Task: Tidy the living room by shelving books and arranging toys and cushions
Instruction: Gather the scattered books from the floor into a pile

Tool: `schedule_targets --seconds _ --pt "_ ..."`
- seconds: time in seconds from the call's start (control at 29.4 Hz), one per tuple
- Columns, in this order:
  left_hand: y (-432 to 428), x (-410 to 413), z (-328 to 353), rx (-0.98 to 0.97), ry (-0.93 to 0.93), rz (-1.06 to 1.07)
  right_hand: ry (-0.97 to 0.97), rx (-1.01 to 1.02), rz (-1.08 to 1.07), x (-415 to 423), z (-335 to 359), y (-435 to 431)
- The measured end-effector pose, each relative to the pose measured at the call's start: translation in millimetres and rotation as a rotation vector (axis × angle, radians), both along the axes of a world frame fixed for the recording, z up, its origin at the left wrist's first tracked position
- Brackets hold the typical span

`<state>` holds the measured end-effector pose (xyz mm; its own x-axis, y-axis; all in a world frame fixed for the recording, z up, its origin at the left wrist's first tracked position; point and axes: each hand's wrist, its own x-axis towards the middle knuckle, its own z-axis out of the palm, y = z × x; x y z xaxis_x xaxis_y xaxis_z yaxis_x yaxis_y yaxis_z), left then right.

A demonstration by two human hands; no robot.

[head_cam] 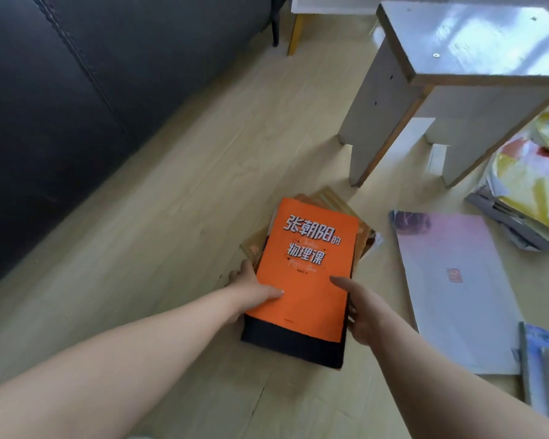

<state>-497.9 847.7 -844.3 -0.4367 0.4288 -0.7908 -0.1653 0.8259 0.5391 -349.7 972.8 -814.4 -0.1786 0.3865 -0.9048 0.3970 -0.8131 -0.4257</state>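
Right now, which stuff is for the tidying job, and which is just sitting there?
Job: orange book atop the book stack, gripped by left hand and right hand; pale book; colourful pile; blue book.
Just there: sofa, white stool, floor.

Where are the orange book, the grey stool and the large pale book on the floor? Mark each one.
orange book (301,280): head view, middle of its front cover.
grey stool (476,39): head view, its shiny top.
large pale book (450,305): head view, middle of its cover.
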Motion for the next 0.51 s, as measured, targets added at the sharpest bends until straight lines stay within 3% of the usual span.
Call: schedule_targets --seconds 0.1,0.2,0.37,0.51 --pt "-5 9 4 0.047 -0.038 0.096 -0.026 -0.021 0.135 -7 -2 -1" --pt "0 3 9 0.113 0.036 0.12 -0.053 0.013 0.163 -9 -8 -1" --pt "21 -14 17 0.091 0.403 -0.055 -0.038 0.005 0.042 -9 -11 -7" --pt "31 -41 4 -0.019 0.432 -0.22 0.04 0.069 -0.105 -22 -14 -17"
